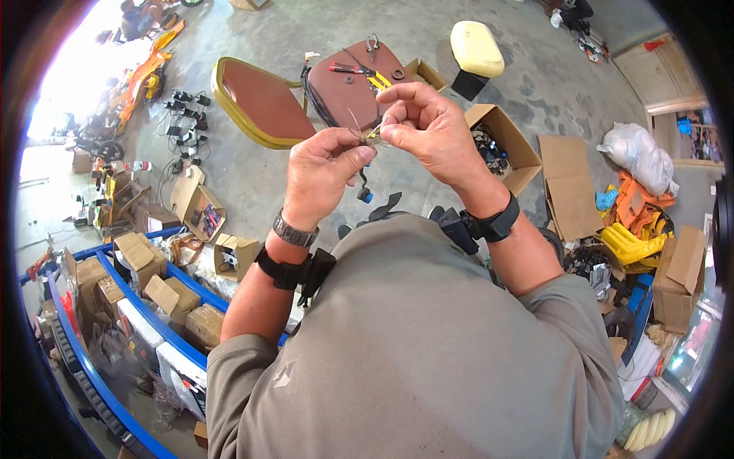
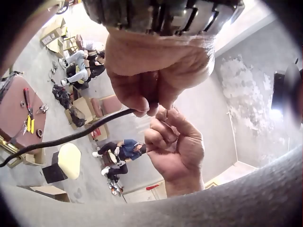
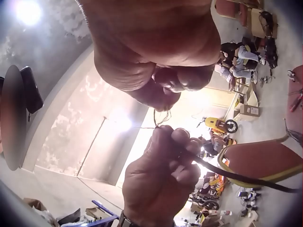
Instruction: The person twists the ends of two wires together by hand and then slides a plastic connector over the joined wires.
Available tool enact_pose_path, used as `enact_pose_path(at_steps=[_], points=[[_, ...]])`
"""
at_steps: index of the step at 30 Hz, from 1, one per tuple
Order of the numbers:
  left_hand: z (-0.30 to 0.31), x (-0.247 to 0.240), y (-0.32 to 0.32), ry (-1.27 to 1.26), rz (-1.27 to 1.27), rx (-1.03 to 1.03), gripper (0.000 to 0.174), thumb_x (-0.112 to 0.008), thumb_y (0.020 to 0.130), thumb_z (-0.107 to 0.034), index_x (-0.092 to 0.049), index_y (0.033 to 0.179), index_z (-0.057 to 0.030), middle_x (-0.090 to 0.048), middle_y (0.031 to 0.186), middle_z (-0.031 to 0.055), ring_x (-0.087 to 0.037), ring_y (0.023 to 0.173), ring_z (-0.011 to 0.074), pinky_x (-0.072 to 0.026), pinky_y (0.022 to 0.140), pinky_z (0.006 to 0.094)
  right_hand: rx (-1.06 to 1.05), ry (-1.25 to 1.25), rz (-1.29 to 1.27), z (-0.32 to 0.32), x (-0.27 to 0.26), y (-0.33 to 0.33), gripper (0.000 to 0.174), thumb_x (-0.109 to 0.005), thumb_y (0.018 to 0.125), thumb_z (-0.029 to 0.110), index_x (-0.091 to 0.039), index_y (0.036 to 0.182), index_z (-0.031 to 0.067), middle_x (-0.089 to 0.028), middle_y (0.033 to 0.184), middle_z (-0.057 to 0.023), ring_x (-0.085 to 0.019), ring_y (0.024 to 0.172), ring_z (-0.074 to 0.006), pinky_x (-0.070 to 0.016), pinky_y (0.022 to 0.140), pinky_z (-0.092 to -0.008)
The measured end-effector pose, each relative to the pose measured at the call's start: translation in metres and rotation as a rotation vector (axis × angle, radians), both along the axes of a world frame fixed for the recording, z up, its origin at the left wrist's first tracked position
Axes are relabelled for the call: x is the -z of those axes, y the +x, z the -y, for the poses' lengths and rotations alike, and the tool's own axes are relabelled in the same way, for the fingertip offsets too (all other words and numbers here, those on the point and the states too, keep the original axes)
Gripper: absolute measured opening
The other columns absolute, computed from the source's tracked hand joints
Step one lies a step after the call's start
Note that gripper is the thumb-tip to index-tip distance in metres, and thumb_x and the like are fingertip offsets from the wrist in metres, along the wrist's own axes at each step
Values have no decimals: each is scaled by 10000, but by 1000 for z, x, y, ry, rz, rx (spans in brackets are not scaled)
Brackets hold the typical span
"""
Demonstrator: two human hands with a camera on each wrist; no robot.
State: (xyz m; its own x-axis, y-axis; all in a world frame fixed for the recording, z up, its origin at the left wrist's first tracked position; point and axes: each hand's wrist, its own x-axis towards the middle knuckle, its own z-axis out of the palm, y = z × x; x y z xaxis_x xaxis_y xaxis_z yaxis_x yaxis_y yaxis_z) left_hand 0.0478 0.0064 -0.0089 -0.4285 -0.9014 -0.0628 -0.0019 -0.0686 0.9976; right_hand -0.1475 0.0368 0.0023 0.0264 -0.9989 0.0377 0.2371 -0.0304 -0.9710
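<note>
Pinch grip on thin black cable

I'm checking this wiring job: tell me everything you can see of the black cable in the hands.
The black cable is thin, flexible and rubbery-looking. The left hand grips it near its end, where fine bare strands stick out; the right hand pinches those. The rest trails away from the hands through the air. A small blue piece dangles under the hands, seemingly on it.

Left hand up top is curled round a black cable trailing off left. Right hand sits just below, fingers curled, touching the left one.
</note>
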Motion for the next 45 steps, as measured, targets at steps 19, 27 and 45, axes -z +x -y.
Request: enact_pose_path(at_steps=[19, 27, 45], points=[[-17, -12, 6, -270, 293, 68, 86, -741, 832, -43, -712, 903, -4, -648, 751, 6, -548, 677, 63, -443, 611, 241, -46, -232, -613, -13, -29, -4, 368, -598, 900, -47, -563, 1258, 28, -564, 820, 6, -475, 679, -45, -399, 610, -205], [-19, -23, 16, -383, 342, 330, 117, -729, 813, -35, -704, 923, 0, -672, 803, 98, -618, 703, 180, -497, 666, 304, -335, -176, -677, -8, -33, -19, 299, -617, 874, 4, -615, 1174, 12, -595, 812, -16, -540, 715, -83, -449, 656, -261], [-25, -23, 25, -81, 199, 222, 54, -741, 816, -14, -704, 848, 8, -688, 818, 36, -597, 653, 73, -494, 562, 225, -276, 148, 72, -38, -6, -9, 348, -685, 861, 66, -595, 1192, 11, -630, 875, 31, -539, 753, -7, -405, 616, -169]])
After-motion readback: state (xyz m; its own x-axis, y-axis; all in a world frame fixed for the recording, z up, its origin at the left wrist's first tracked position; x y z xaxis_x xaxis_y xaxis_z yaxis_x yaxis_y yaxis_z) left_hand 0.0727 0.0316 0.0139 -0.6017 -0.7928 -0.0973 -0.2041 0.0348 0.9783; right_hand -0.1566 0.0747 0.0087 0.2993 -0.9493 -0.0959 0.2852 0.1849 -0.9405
